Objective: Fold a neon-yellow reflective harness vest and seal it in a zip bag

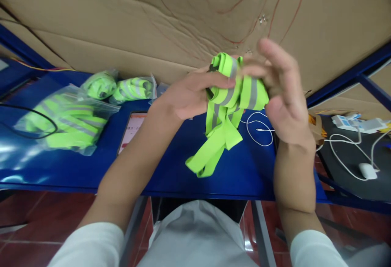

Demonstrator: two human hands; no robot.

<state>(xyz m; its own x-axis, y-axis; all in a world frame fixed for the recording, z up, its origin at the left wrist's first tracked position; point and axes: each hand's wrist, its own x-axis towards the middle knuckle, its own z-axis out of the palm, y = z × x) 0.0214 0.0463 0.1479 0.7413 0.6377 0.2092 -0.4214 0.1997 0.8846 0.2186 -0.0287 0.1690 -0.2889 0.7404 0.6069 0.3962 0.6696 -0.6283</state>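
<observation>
Above the blue table, a neon-yellow reflective strap (pixel 225 133) with grey stripes hangs partly bundled, its loose loops dangling toward the tabletop. My left hand (pixel 195 91) is closed around the bundle's left side, thumb across the front. My right hand (pixel 285 91) is at the bundle's right side, index finger raised and thumb apart; its other fingers are blurred behind the strap. A folded section of strap lies against that hand, but whether it grips the section is hard to see. A dark piece, perhaps a buckle, shows by my left fingers.
Clear plastic bags (pixel 73 122) of similar neon straps lie on the blue table (pixel 171 177) at left. A phone (pixel 131 130) is partly behind my left forearm. A white cable (pixel 259 130) coils at right. Cardboard (pixel 106 18) lines the back, and a power strip (pixel 357 123) sits far right.
</observation>
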